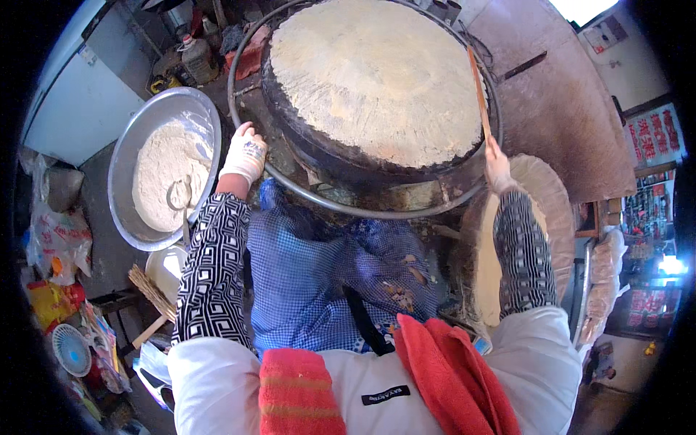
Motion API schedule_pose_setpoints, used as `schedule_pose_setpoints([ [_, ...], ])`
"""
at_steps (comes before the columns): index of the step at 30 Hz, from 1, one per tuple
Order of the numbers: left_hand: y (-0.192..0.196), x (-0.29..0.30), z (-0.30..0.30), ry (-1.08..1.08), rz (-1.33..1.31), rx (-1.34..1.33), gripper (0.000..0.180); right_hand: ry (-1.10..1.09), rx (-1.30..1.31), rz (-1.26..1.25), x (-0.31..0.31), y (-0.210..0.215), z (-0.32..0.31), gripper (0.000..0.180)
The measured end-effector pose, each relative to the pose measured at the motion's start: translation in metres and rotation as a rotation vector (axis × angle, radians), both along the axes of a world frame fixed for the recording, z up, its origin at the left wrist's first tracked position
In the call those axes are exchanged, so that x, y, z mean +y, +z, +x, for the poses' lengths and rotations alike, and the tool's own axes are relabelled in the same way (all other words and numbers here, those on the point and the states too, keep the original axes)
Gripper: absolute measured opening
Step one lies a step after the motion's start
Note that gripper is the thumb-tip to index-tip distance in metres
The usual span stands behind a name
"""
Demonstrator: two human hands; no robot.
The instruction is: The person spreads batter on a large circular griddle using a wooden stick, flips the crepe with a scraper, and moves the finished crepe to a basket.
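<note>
A wide, pale sheet of batter [377, 80] covers the round dark griddle [341, 156] in front of me, its edge ragged. A metal ring rail [348, 208] runs around the griddle. My left hand [245, 156], in a white glove, is closed around the rail's left side. At the griddle's right edge, my bare right hand [498, 167] grips the near end of a long, thin wooden spatula [478, 94]. The blade lies along the right rim of the batter sheet. A large metal basin [119, 181] of thick batter [163, 167] stands left of my left hand, with a ladle [179, 196] in it.
Below the basin are a smaller bowl [168, 264] and a straw brush [151, 290]. Under my right forearm is a round tray with a brown cover [554, 188] and pale sheets [487, 275]. A brown tabletop [565, 109] lies right; bagged goods [605, 279] stand beyond.
</note>
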State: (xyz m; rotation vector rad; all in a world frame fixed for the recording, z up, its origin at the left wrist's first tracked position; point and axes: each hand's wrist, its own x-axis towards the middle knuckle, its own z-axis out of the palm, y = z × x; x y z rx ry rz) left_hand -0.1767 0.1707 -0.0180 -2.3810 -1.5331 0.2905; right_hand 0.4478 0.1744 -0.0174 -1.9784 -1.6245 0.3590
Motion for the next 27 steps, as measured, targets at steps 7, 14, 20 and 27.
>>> schedule_pose_setpoints([
  [7,0.014,-0.042,0.036,0.106,-0.116,0.031,0.011,-0.083,0.733,-0.357,-0.187,0.079,-0.118,0.045],
  [14,0.046,-0.138,0.188,0.071,-0.165,-0.259,0.015,0.386,1.709,-0.379,-0.211,0.142,-0.216,0.037],
  [20,0.073,-0.267,0.195,-0.276,-0.923,-0.735,0.042,0.654,1.443,-0.806,-0.214,0.187,-0.272,0.056],
  [27,0.148,-0.349,0.090,-0.105,-0.957,-1.462,0.037,0.902,0.762,-1.500,-0.226,0.178,-0.351,0.051],
])
